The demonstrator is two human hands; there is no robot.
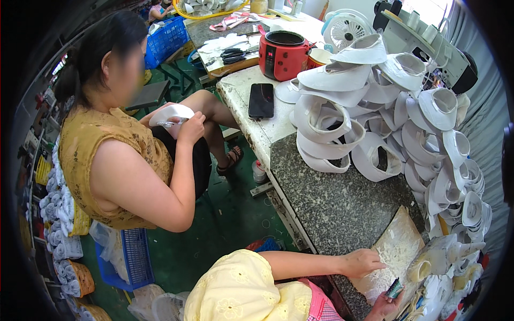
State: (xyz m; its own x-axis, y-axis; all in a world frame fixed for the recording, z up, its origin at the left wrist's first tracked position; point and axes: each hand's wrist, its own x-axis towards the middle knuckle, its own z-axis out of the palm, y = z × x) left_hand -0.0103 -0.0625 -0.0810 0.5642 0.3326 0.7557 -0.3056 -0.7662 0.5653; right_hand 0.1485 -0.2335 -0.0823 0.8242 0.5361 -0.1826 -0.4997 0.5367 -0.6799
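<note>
My left hand reaches over a brown sheet on the stone tabletop. Its fingers are drawn together at the edge of a heap of small white bits; what is between the fingertips, if anything, is too small to tell. Close by, at the lower edge, my right hand grips a small dark green object with a pale end. Its kind does not show clearly. Beyond the sheet, white hollow pieces that look like shoe uppers stand in tall, leaning stacks.
A co-worker sits at the left, holding a white piece. On the table's far part are a black phone, a red pot and a white fan. A sewing machine stands behind the stacks. A blue crate is on the floor.
</note>
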